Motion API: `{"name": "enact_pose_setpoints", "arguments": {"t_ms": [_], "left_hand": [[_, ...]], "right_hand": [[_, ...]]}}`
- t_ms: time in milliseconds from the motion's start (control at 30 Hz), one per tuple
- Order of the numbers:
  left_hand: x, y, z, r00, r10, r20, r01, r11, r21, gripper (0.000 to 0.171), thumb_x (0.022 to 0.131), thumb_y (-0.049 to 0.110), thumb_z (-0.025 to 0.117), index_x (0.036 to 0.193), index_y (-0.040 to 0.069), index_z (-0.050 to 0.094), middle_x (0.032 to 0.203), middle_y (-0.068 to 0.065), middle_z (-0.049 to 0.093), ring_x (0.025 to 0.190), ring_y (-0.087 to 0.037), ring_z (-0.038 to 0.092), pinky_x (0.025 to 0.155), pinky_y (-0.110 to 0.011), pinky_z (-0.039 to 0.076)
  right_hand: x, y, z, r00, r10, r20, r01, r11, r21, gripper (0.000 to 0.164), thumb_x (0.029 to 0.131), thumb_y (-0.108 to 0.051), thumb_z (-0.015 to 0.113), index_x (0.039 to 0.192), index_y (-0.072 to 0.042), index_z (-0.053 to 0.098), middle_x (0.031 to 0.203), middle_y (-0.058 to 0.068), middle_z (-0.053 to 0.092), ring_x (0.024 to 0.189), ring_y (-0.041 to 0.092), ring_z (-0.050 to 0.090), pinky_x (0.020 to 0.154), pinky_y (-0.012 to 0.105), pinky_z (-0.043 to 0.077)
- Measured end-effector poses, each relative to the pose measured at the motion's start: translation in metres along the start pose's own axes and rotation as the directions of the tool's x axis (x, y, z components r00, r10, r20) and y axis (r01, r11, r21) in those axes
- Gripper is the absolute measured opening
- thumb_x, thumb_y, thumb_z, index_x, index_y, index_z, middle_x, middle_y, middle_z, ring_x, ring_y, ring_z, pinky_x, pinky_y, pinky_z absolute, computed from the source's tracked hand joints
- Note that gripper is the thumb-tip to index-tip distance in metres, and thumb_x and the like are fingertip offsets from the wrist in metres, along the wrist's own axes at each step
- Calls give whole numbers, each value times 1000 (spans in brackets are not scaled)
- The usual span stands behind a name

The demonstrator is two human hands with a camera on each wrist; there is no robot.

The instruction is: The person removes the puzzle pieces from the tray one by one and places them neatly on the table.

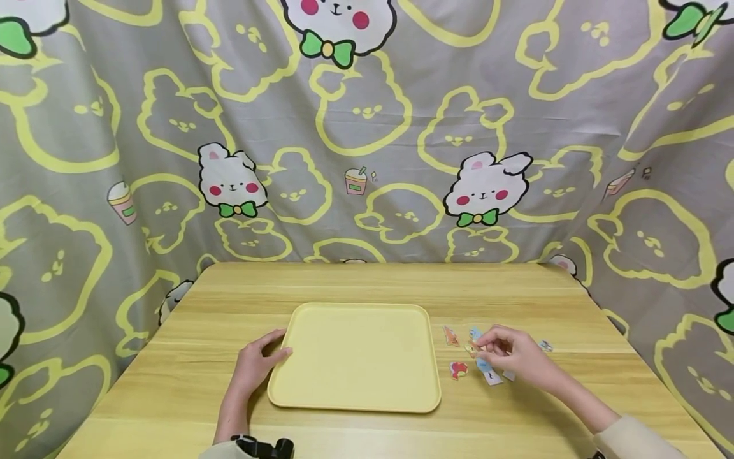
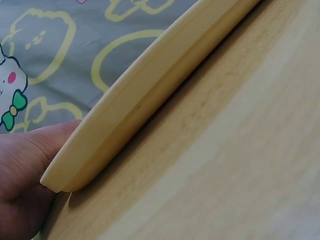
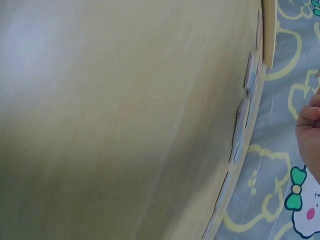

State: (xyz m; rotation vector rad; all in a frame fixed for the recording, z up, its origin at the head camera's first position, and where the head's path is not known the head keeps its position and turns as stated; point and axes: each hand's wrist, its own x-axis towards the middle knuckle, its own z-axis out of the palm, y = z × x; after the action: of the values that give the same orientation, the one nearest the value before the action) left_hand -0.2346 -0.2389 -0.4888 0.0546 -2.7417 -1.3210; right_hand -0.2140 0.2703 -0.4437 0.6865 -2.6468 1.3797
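A pale yellow tray [image 1: 354, 357] lies flat on the wooden table. At its left rim is my left hand [image 1: 256, 364], holding the edge with the thumb over the rim; in the left wrist view that hand [image 2: 25, 175] meets the tray's side [image 2: 135, 100]. To the right of the tray, my right hand [image 1: 516, 354] pinches a small yellow cut-out puzzle piece [image 1: 470, 349] above the table. Around it lie an orange piece [image 1: 451, 336], a red piece [image 1: 458, 370] and blue-and-white pieces [image 1: 490, 375], partly hidden by the hand.
Another small piece [image 1: 545, 345] lies beyond the right hand. The wooden table [image 1: 378, 284] reaches back to a grey curtain [image 1: 401, 127] with yellow outlines and white rabbits. In the right wrist view, several flat pieces [image 3: 240, 127] show edge-on near the tray.
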Motion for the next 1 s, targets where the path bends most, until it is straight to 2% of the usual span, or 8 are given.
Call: {"name": "enact_pose_setpoints", "arguments": {"t_ms": [233, 700, 1000], "left_hand": [[-1, 0, 0, 1000, -6, 7, 6, 1000, 2, 50, 90, 27, 71, 136, 12, 59, 141, -19, 56, 138, -39, 45, 113, -54, 40], [-2, 1, 0, 1000, -9, 5, 9, 1000, 3, 50, 90, 27, 71, 136, 11, 59, 141, -18, 56, 137, -39, 45, 113, -53, 40], [-1, 1, 0, 1000, -12, 7, 12, 1000, 7, 51, 90, 26, 72, 136, 10, 59, 142, -19, 56, 137, -39, 45, 113, -54, 40]], "right_hand": [[-10, 5, -11, 1000, 8, -18, -9, 1000, -30, 12, 86, -8, 73, 97, -10, 72, 77, -8, 54, 66, -1, 46, 51, 18, 42], [-33, 31, -39, 996, -2, -89, -12, 989, -151, 13, 82, -5, 75, 94, -10, 71, 72, -10, 52, 62, 0, 44, 49, 19, 39], [-43, 42, -54, 994, 34, -107, -50, 986, -158, 11, 83, -5, 74, 94, -7, 71, 72, -12, 55, 61, 0, 45, 48, 21, 40]]}}
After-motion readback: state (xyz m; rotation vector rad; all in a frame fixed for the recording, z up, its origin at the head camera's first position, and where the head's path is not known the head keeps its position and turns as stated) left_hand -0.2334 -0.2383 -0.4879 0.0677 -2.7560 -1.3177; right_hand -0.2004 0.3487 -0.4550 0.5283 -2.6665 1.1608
